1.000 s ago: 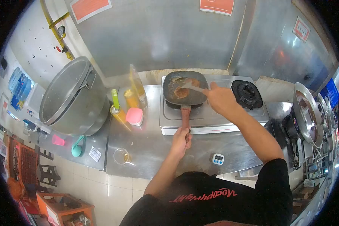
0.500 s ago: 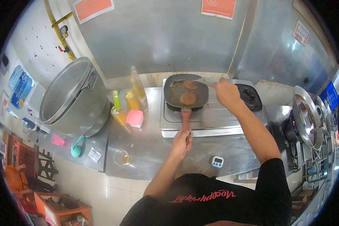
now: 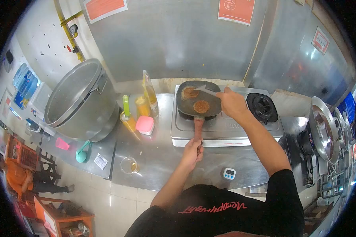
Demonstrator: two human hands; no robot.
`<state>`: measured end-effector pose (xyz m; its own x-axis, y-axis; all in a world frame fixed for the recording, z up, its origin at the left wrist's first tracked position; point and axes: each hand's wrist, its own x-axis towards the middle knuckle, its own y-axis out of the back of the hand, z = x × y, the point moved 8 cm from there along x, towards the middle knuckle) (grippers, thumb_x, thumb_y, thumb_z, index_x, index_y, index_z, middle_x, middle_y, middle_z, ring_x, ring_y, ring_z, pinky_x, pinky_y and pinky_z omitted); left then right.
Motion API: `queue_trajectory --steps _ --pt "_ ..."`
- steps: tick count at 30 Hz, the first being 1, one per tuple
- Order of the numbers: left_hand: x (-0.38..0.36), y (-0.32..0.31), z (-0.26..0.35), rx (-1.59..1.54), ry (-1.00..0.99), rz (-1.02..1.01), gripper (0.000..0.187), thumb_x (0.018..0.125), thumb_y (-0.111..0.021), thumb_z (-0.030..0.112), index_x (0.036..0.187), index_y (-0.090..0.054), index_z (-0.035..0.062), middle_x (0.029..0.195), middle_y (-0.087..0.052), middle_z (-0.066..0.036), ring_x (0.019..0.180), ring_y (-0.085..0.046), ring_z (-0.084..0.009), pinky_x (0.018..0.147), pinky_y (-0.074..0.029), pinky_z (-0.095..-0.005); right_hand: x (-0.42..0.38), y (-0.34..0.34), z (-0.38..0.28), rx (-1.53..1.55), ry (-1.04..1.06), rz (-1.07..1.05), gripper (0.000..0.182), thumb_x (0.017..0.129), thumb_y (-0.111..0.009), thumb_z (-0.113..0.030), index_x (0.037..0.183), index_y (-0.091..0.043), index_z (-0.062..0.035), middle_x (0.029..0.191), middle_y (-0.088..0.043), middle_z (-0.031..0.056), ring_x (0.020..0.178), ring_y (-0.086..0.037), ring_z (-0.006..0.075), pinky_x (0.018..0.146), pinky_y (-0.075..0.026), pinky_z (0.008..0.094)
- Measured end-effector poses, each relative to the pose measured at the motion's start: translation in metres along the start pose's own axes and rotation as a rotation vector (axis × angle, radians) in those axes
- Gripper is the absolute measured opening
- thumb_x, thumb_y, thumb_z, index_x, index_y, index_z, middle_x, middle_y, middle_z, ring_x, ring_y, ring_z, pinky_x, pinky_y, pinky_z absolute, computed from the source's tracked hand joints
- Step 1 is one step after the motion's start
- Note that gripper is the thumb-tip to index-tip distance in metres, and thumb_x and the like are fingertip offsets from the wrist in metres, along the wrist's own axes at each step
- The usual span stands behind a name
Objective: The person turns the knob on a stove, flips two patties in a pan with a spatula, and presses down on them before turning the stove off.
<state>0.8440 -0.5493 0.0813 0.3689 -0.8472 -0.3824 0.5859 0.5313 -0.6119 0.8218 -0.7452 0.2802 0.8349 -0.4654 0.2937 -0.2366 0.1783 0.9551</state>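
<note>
My left hand (image 3: 192,153) is closed around the wooden handle (image 3: 198,128) of a dark, squarish frying pan (image 3: 212,94) on the gas stove (image 3: 234,132). Two round brown patties lie in the pan: one patty (image 3: 190,92) at the upper left, the other patty (image 3: 201,106) lower and nearer the handle. In my right hand (image 3: 232,103), at the pan's right rim, is a grey spatula (image 3: 208,91). Its blade reaches over the pan, tip right beside the upper patty.
Right of the pan is a bare burner (image 3: 262,106); woks (image 3: 323,128) stand farther right. A timer (image 3: 229,173) lies near the front edge. To the left are a pink-lidded container (image 3: 144,125), bottles (image 3: 142,106), a glass bowl (image 3: 129,165) and a large pot (image 3: 89,118).
The upper patty has moved from the pan's upper right to its upper left. My right hand and the spatula have shifted left relative to the pan. My left hand still grips the handle.
</note>
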Motion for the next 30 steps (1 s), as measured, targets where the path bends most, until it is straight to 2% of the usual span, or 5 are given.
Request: queue_trajectory --steps 9,14,17,24,30 --pt "0.000 -0.002 0.000 0.002 0.001 0.000 0.017 0.104 -0.050 0.024 0.114 -0.051 0.0097 0.072 -0.050 -0.001 0.046 -0.038 -0.0092 0.041 -0.026 -0.0264 0.009 0.022 0.005 0.064 -0.119 0.031 0.032 0.086 -0.062 -0.010 0.116 -0.073 -0.0116 0.103 -0.068 0.0235 0.093 -0.071 0.0418 0.082 -0.057 0.0500" --pt "0.003 0.000 -0.002 0.001 0.000 0.002 0.018 0.104 -0.051 0.024 0.115 -0.051 0.0100 0.072 -0.050 -0.001 0.046 -0.038 -0.0091 0.041 -0.026 -0.0261 0.017 -0.013 0.010 0.484 -0.241 -0.096 0.039 0.088 -0.054 -0.011 0.123 -0.071 -0.0103 0.110 -0.071 0.0249 0.105 -0.069 0.0406 0.094 -0.053 0.0482" --pt "0.000 -0.001 -0.001 0.001 -0.002 0.000 0.018 0.104 -0.051 0.024 0.115 -0.051 0.0097 0.073 -0.051 -0.001 0.046 -0.038 -0.0090 0.040 -0.026 -0.0261 0.019 -0.037 0.003 0.572 -0.257 -0.138 0.040 0.088 -0.051 -0.011 0.122 -0.072 -0.0116 0.115 -0.071 0.0232 0.107 -0.068 0.0407 0.096 -0.053 0.0471" --pt "0.002 0.002 -0.001 0.002 -0.014 -0.018 0.019 0.105 -0.051 0.024 0.117 -0.053 0.0091 0.073 -0.052 -0.001 0.046 -0.038 -0.0093 0.041 -0.027 -0.0256 0.014 -0.075 -0.008 0.564 -0.316 -0.271 0.039 0.088 -0.051 -0.012 0.120 -0.073 -0.0114 0.120 -0.071 0.0196 0.112 -0.067 0.0393 0.099 -0.051 0.0473" --pt "0.002 0.002 -0.002 0.007 0.004 0.020 0.020 0.104 -0.052 0.025 0.119 -0.054 0.0108 0.073 -0.051 0.000 0.047 -0.039 -0.0092 0.041 -0.027 -0.0253 0.024 -0.050 -0.030 0.314 -0.237 -0.402 0.033 0.091 -0.054 -0.016 0.116 -0.073 -0.0050 0.119 -0.071 0.0230 0.111 -0.068 0.0407 0.096 -0.053 0.0513"
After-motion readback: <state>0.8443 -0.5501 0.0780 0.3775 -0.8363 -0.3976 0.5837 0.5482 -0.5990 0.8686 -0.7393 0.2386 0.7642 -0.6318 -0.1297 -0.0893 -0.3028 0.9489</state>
